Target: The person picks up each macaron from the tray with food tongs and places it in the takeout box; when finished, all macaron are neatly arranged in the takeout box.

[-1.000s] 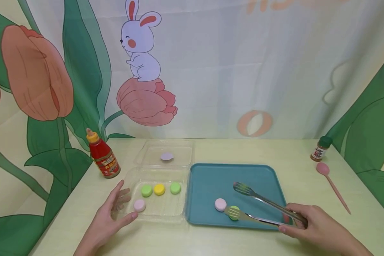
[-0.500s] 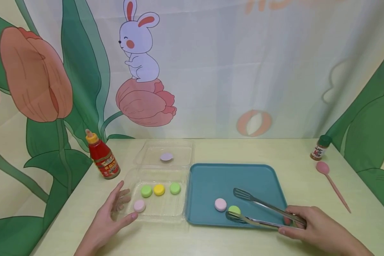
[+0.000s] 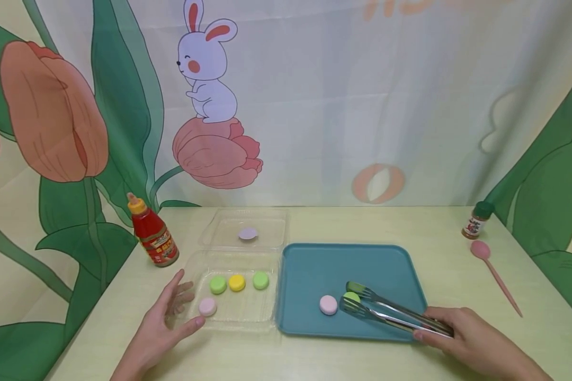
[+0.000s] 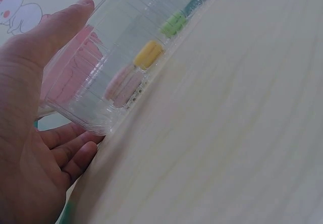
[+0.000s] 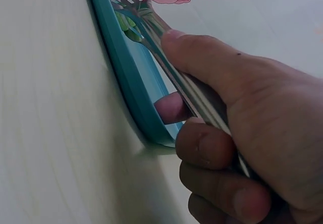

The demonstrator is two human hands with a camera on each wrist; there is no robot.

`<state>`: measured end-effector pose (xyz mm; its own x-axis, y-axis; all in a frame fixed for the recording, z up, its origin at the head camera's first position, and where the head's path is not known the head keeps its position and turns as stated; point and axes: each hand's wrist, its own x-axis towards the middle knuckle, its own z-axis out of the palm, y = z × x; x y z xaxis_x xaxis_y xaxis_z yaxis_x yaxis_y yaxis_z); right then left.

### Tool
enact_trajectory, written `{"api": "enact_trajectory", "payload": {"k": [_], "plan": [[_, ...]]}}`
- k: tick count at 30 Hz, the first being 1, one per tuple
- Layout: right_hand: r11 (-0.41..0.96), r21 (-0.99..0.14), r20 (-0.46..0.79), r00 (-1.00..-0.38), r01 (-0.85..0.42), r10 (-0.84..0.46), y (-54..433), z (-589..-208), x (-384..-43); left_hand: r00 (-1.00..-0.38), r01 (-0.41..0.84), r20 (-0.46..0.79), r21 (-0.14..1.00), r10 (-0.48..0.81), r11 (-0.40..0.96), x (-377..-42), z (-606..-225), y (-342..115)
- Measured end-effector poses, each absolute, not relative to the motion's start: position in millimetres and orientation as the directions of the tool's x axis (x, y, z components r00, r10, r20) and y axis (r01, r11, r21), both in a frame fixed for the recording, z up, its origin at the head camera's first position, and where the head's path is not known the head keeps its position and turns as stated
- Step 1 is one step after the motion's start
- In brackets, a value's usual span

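My right hand point(image 3: 467, 336) grips metal tongs point(image 3: 395, 315) by their handle. Over the teal tray point(image 3: 310, 259), the tong tips stand on either side of a green macaron point(image 3: 351, 297); contact is hard to judge. A pink macaron point(image 3: 328, 305) lies just left of them on the tray. My left hand point(image 3: 164, 323), thumb and fingers spread, is at the left end of a clear plastic box point(image 3: 238, 312). In the box are a pink macaron point(image 3: 207, 306), a yellow macaron point(image 3: 237, 282) and two green macarons, one by the yellow point(image 3: 217, 284), one farther right point(image 3: 260, 280).
The box's clear lid point(image 3: 271, 230) lies folded back behind it. A red sauce bottle point(image 3: 154, 235) stands at the back left. On the right are a green-capped spice jar point(image 3: 477, 219) and a pink spoon point(image 3: 495, 278). A printed curtain point(image 3: 305, 132) hangs behind the table.
The tong arms have come closer together around the green macaron, which has shifted slightly back on the tray. My left hand has stayed in place.
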<state>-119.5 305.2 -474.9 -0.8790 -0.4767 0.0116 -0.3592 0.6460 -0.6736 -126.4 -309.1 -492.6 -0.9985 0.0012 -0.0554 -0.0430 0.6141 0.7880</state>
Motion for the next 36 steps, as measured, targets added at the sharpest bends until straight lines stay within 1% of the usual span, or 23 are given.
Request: {"api": "enact_trajectory", "payload": {"k": [6,13,20,22,26,32,36], "plan": [[0.642,-0.661,0.064,-0.881,-0.389,-0.469,302.3,-472.6,-117.5,-0.998,-0.044,-0.057,0.784,0.002,0.619,-126.5,-492.6,-309.0],[0.641,-0.665,0.04,-0.876,-0.382,-0.481,295.2,-469.9,-122.3,-0.999,-0.027,-0.037,0.783,0.003,0.622,-127.0,-494.2,-310.0],[0.612,-0.637,0.127,-0.847,-0.468,-0.516,285.5,-466.9,-125.9,-0.999,-0.029,-0.044,0.787,0.009,0.616,-126.9,-495.2,-311.5],[0.61,-0.639,0.126,-0.846,-0.469,-0.518,281.3,-463.3,-127.5,-0.999,-0.027,-0.043,0.79,0.01,0.613,-126.8,-494.9,-311.6],[0.593,-0.641,0.134,-0.832,-0.487,-0.538,268.7,-452.6,-133.7,-0.999,-0.018,-0.033,0.795,0.014,0.606,-126.8,-494.6,-311.8],[0.544,-0.639,0.167,-0.788,-0.545,-0.593,240.5,-433.2,-149.5,-1.0,-0.004,-0.018,0.802,0.017,0.597,-126.9,-495.6,-312.0],[0.544,-0.627,0.145,-0.769,-0.558,-0.622,215.5,-424.0,-161.8,-1.0,-0.001,-0.014,0.802,0.018,0.597,-126.8,-495.5,-313.0]]}}
